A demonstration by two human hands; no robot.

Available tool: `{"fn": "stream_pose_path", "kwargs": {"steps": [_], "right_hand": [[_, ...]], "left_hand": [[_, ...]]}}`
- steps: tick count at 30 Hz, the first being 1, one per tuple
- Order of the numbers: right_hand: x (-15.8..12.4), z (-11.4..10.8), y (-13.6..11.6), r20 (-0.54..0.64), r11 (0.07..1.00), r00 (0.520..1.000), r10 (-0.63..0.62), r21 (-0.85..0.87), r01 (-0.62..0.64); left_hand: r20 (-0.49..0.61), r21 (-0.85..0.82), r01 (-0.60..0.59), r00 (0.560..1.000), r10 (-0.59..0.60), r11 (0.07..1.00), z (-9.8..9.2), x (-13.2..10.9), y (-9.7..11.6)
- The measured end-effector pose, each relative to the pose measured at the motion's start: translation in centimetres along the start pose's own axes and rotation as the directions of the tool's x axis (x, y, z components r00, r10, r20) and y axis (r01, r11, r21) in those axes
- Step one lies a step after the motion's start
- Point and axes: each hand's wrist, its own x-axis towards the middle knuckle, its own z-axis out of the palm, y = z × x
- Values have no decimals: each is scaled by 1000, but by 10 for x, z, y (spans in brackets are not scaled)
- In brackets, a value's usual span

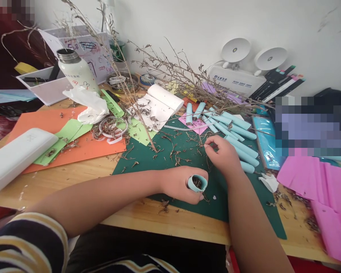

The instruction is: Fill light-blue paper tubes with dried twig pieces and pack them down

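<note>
My left hand (182,185) is wrapped around a light blue paper tube (197,183), held upright over the green cutting mat (159,159); dried plant bits show inside its open end. My right hand (223,153) rests on the mat just beyond, fingers pinched on a thin dried twig or stem (206,146). Several more light blue paper tubes (233,131) lie in a row at the mat's far right. A long dried branch (170,72) stretches across the back of the wooden table (82,178), and dry leaf crumbs litter the mat.
Orange and green paper sheets (74,140) lie left, with a white case (15,157), a white bottle (76,70), crumpled tissue (89,104) and a white paper roll (165,96). Pink paper (315,178) covers the right side. A white twin-headed lamp (238,72) and markers (281,85) stand against the wall.
</note>
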Motion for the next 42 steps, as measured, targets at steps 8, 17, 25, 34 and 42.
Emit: {"fn": "stream_pose_path", "kwargs": {"steps": [8,17,25,34,42], "right_hand": [[3,1,-2,153,949,986,61,-314,-10],[3,6,-10,112,929,993,48,-370,-3],[-1,-1,-2,65,986,987,149,-90,-143],[-2,-11,-4,-78,983,980,182,-10,-183],[-2,-9,1,4,996,996,91,-13,-91]], "left_hand": [[2,-12,-16,1000,16,1000,0,1,0],[2,-11,-9,1000,9,1000,0,1,0],[20,33,20,1000,-21,999,0,1,1],[28,10,17,999,-17,1000,-1,1,2],[9,8,18,1000,-18,1000,0,1,1]]}}
